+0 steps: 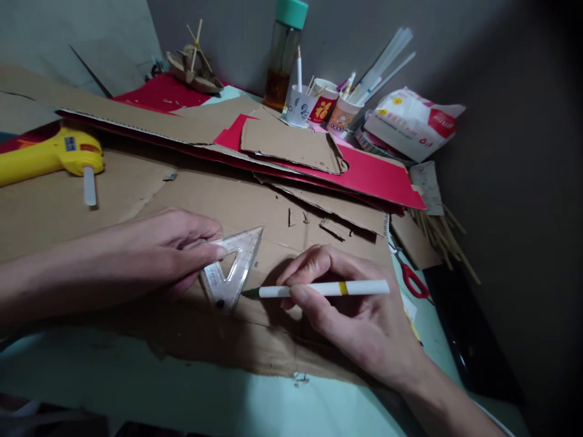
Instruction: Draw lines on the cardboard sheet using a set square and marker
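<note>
My left hand (168,252) presses its fingers down on a clear plastic set square (233,267) that lies flat on a brown cardboard sheet (136,194). My right hand (350,309) pinches a white pen (325,289) with a yellow band. The pen lies nearly level, and its dark tip touches the set square's right edge on the cardboard.
A yellow glue gun (54,158) lies at the far left. Red card (364,173) and cardboard offcuts (291,145) are stacked behind. Cups of sticks (319,106), a bottle (285,54), a white packet (410,124), red-handled scissors (412,279) and wooden sticks (444,237) crowd the right.
</note>
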### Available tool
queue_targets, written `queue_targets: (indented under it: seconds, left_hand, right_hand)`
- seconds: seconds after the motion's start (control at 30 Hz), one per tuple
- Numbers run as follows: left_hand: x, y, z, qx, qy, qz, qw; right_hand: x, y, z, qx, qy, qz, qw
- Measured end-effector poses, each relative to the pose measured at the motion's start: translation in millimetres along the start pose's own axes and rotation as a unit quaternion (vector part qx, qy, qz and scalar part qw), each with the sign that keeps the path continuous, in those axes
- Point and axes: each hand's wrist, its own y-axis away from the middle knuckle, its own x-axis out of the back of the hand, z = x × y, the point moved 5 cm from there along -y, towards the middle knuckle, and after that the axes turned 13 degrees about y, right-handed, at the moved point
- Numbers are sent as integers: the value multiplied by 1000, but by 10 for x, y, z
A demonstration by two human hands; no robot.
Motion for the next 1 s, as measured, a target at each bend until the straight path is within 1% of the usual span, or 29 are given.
queue_targets:
  seconds: [0.13, 0.27, 0.5, 0.77, 0.93, 1.0]
  left_hand:
    - [-15, 18, 24, -5, 10, -4, 1000]
    - [6, 43, 23, -4, 8, 3, 1000]
    - [13, 9, 9, 3, -3, -11, 1000]
    - [8, 25, 25, 2, -10, 7, 1000]
    - [20, 19, -2, 6, -7, 16, 1000]
    - [19, 6, -17, 10, -12, 15, 1000]
  right_hand:
    - [-34, 26, 33, -3, -23, -12, 1000]
    - [-20, 32, 25, 3, -12, -11, 1000]
    - [-27, 29, -11, 10, -1, -24, 1000]
    - [-38, 24, -6, 5, -18, -24, 1000]
    - [-81, 47, 3, -10, -30, -62, 998]
    - [-72, 46, -2, -9, -37, -53, 998]
